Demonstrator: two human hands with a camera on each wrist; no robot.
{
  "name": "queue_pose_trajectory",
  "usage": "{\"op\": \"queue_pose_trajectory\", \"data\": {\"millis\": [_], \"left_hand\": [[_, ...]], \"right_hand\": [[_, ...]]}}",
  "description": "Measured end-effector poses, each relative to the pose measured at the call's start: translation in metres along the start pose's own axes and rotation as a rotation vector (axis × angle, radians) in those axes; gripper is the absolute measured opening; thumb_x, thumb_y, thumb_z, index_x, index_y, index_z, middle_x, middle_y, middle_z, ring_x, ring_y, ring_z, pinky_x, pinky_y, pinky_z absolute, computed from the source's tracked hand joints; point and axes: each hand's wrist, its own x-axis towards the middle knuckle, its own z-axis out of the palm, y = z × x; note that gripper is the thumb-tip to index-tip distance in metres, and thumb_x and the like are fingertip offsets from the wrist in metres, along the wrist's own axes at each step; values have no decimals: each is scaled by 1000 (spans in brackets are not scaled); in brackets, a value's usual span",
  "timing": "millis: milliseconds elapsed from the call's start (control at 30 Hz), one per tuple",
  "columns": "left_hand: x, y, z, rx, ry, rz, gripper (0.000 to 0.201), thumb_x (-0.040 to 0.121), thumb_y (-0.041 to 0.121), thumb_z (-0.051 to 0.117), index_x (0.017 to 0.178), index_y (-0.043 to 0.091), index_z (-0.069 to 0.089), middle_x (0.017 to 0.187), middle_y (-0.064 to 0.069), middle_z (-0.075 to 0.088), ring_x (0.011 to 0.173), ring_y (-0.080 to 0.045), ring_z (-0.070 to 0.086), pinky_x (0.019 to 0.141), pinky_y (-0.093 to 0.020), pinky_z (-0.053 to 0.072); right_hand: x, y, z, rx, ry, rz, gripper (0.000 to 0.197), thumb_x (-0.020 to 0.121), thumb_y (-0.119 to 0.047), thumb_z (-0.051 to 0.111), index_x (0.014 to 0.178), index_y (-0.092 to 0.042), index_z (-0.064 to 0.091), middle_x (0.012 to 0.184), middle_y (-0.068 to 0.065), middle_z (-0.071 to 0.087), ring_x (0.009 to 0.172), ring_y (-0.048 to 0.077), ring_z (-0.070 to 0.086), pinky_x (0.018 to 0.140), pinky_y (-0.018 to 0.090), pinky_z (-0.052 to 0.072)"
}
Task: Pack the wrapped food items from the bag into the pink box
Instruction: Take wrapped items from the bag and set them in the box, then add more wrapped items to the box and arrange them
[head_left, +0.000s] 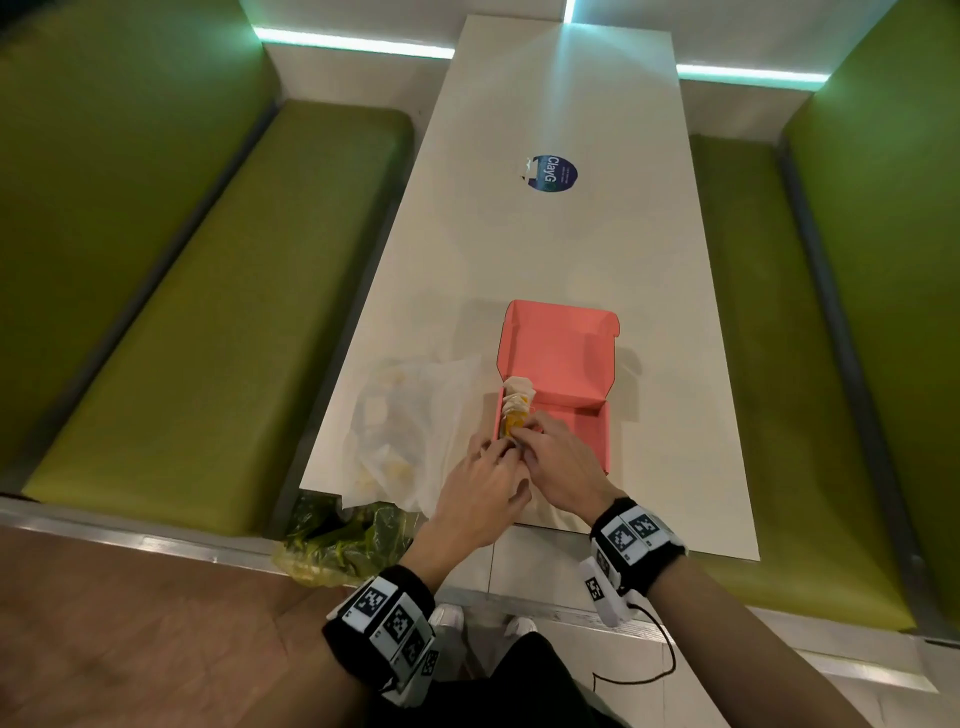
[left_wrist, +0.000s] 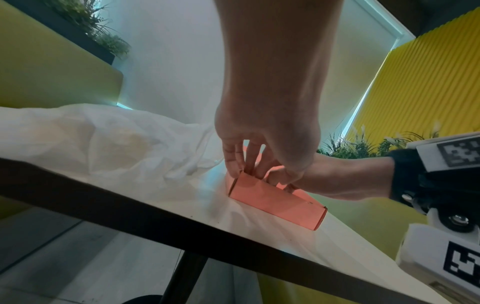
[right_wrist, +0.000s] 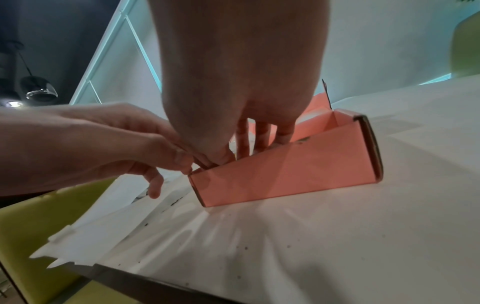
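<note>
The pink box (head_left: 563, 340) stands open on the white table (head_left: 571, 249), its lid tipped back. Wrapped food items (head_left: 516, 402), white paper over yellow, line its left side. My right hand (head_left: 527, 428) curls over the nearest one, fingers dipping inside the box (right_wrist: 285, 168). My left hand (head_left: 501, 451) pinches at the box's near-left corner, on that item's near end as far as I can tell. From the left wrist, my fingers (left_wrist: 249, 162) reach over the box (left_wrist: 272, 203) rim. The white translucent bag (head_left: 415, 410) lies left of the box with more wrapped items inside.
Green benches (head_left: 208, 338) flank the table on both sides. A round blue sticker (head_left: 555, 174) sits on the table further back. A green plastic bag (head_left: 343, 540) hangs below the table's near-left corner. The box is close to the near table edge.
</note>
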Motion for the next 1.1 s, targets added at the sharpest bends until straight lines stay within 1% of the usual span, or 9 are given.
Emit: {"op": "queue_pose_trajectory", "data": {"millis": [167,267,367,500,600,667,800,967,1100], "left_hand": [[-3,-2,-18,-54,237,-55,22,89,27,65,106,13,62,108,-3,61,100,-22,52,79,-34,53],[-2,-14,-23,19,358,-173,35,80,26,77,104,9,59,100,-9,59,87,-25,54,70,-36,55],[1,-26,-25,19,271,-377,44,83,35,71,114,13,49,107,-8,54,88,-24,52,67,-37,54],[0,-34,-31,-100,235,-468,28,94,14,60,115,16,42,108,-4,54,77,-18,55,61,-33,54],[-4,-39,-45,-294,344,-466,17,96,11,58,109,16,48,103,-2,59,76,-14,57,66,-31,55],[-9,-44,-61,-427,438,-490,11,97,13,58,104,17,51,98,1,61,79,-11,61,71,-32,57],[-22,-62,-96,-564,618,-571,8,97,10,58,100,17,55,92,12,59,82,-7,62,72,-36,59],[-34,-70,-107,-603,583,-557,8,96,10,60,96,16,56,91,9,61,83,-9,62,69,-30,58],[-38,-61,-108,-658,565,-532,5,96,17,62,94,18,57,91,9,63,83,-8,63,64,-14,50]], "right_hand": [[-4,-1,-7,33,48,2,25,100,-20,47,118,-20,65,119,-2,56,107,22,53,82,39,50],[-8,-3,-13,84,93,37,23,97,-17,49,112,-18,67,112,-2,59,103,21,55,79,36,48],[-10,-13,-19,148,163,31,20,95,-15,51,106,-14,68,106,-1,58,98,21,55,79,34,47],[5,-50,-20,201,208,-132,20,96,-10,51,110,-10,66,111,2,59,103,18,53,89,30,44],[24,-73,-15,143,53,-252,28,96,-6,49,121,-9,61,116,8,63,109,25,54,96,36,43],[33,-84,-12,52,-75,-244,30,99,-10,45,128,-10,55,111,12,66,103,30,58,89,43,46],[42,-92,-15,-262,-171,-162,15,100,-14,42,103,-8,55,97,15,65,89,36,64,66,39,41],[56,-116,-17,-178,-193,-154,24,91,2,46,110,-6,58,105,13,57,98,33,59,69,40,46],[75,-136,-6,-89,-223,-175,37,92,-11,58,129,-12,52,124,10,50,115,28,51,81,36,47]]}}
